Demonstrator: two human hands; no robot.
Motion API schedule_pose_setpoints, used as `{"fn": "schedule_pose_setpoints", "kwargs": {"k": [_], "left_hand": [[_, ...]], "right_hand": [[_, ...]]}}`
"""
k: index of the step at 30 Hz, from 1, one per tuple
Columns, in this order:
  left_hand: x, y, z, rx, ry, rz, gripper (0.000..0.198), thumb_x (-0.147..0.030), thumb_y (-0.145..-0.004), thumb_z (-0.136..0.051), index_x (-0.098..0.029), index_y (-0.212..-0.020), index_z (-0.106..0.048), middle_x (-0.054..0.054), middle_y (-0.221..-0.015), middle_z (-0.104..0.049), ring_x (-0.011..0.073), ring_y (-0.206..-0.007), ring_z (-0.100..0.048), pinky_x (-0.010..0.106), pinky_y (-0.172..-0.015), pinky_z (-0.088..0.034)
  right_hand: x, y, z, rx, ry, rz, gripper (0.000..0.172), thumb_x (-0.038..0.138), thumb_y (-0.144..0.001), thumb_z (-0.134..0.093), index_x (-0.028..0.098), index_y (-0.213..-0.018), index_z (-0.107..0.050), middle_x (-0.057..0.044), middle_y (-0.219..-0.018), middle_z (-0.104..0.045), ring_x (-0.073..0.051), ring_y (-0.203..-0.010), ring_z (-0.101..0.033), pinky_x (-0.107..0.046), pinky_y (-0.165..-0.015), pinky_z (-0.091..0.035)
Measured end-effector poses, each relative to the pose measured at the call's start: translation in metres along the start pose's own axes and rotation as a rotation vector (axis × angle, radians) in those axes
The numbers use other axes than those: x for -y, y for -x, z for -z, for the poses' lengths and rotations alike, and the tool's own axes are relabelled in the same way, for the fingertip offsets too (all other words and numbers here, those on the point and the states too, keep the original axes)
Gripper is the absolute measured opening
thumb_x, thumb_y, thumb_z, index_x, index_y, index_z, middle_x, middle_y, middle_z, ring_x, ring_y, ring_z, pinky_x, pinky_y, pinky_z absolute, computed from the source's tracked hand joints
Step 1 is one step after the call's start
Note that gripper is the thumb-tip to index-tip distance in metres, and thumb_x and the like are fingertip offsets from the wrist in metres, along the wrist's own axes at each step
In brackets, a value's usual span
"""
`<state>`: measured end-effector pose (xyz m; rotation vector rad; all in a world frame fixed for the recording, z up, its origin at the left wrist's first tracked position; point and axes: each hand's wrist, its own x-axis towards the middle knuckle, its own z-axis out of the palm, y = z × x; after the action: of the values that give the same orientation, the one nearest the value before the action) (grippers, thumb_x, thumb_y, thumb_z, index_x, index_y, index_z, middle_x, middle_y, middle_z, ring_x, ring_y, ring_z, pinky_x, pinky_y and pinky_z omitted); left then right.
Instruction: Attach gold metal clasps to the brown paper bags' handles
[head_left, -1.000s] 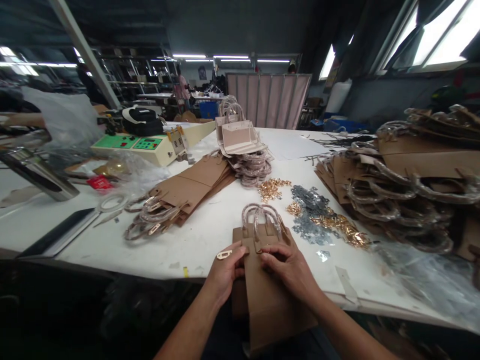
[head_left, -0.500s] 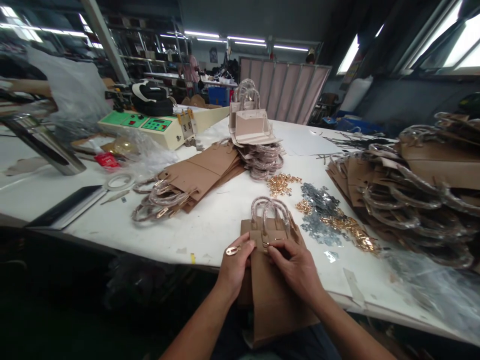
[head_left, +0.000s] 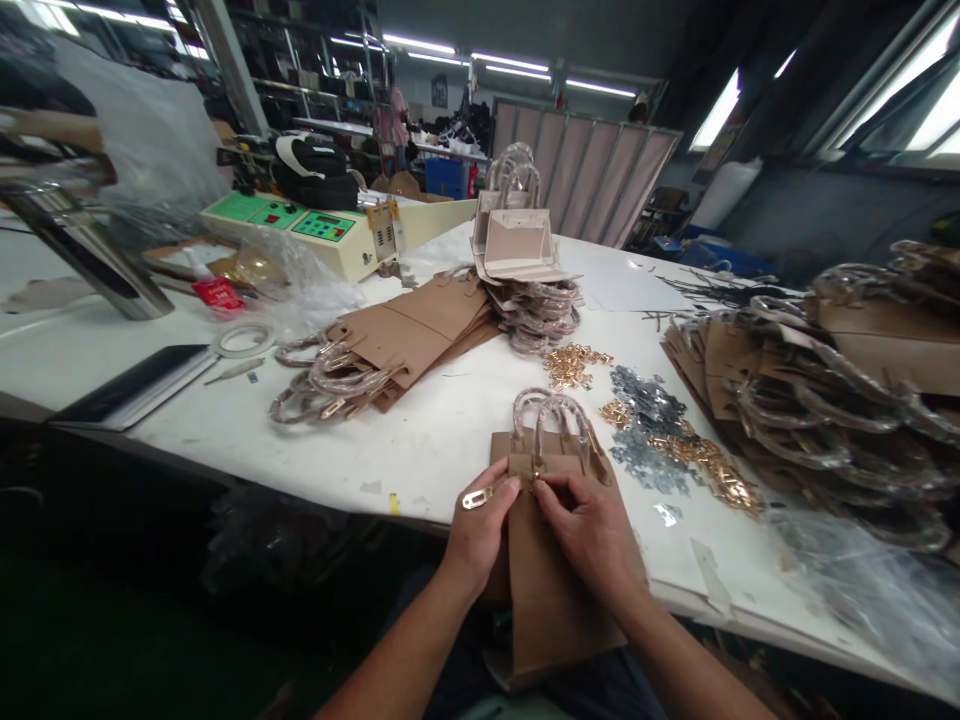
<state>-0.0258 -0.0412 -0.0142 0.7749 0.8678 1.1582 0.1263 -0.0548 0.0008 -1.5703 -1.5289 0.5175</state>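
Head view | left hand (head_left: 480, 520): grip pinched on brown bag (head_left: 559, 610) | right hand (head_left: 589, 530): curled at handle (head_left: 538, 434), grip closure unclear | white desk (head_left: 420, 440), tube light (head_left: 419, 44) beyond

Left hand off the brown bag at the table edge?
No, the left hand holds the brown bag by its left edge.

There is one left hand (head_left: 477, 528), one right hand (head_left: 589, 525) and one bag (head_left: 551, 590) with two handles (head_left: 538, 432). One table (head_left: 427, 435) bears three heaps of gold pieces (head_left: 571, 366), one notebook (head_left: 139, 385), one tape roll (head_left: 223, 344), one red bottle (head_left: 217, 296) and one flask (head_left: 94, 250). The piled bags (head_left: 420, 325) overlap too much to count.
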Motion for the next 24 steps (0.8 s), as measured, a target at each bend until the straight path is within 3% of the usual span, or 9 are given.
{"fn": "schedule_pose_setpoints", "kwargs": {"k": [5, 11, 18, 24], "left_hand": [[0.001, 0.001, 0.000, -0.030, -0.069, -0.035, 0.050, -0.036, -0.088, -0.073, -0.019, -0.134, -0.067, 0.007, -0.124, -0.076, 0.0256, -0.116, -0.070, 0.033, -0.101, -0.053], [0.006, 0.001, 0.001, -0.069, -0.130, -0.065, 0.045, -0.037, -0.087, -0.074, -0.020, -0.128, -0.072, 0.006, -0.126, -0.076, 0.0266, -0.117, -0.069, 0.034, -0.103, -0.052], [0.011, -0.001, -0.006, -0.178, -0.162, -0.077, 0.040, -0.032, -0.088, -0.070, -0.019, -0.126, -0.073, 0.006, -0.119, -0.079, 0.0236, -0.104, -0.074, 0.031, -0.094, -0.057], [0.017, -0.003, -0.007, -0.205, -0.223, -0.141, 0.039, -0.037, -0.088, -0.069, -0.018, -0.123, -0.074, 0.007, -0.115, -0.080, 0.0252, -0.108, -0.073, 0.035, -0.100, -0.056]], "right_hand": [[-0.008, 0.001, -0.009, 0.015, 0.073, 0.021, 0.018, 0.038, -0.093, -0.062, 0.026, -0.094, -0.075, -0.004, -0.090, -0.079, -0.026, -0.079, -0.073, -0.038, -0.073, -0.057], [-0.006, 0.000, -0.011, 0.048, -0.005, 0.032, 0.021, 0.034, -0.094, -0.058, 0.025, -0.109, -0.068, -0.005, -0.099, -0.076, -0.023, -0.083, -0.071, -0.034, -0.076, -0.055], [0.006, -0.008, -0.003, 0.160, 0.079, 0.048, 0.011, 0.029, -0.092, -0.058, 0.025, -0.091, -0.068, -0.001, -0.077, -0.069, -0.020, -0.069, -0.065, -0.031, -0.066, -0.048], [0.011, -0.015, -0.001, 0.209, 0.122, 0.064, 0.013, 0.024, -0.092, -0.056, 0.024, -0.087, -0.068, -0.001, -0.079, -0.072, -0.020, -0.074, -0.066, -0.030, -0.071, -0.048]]}}
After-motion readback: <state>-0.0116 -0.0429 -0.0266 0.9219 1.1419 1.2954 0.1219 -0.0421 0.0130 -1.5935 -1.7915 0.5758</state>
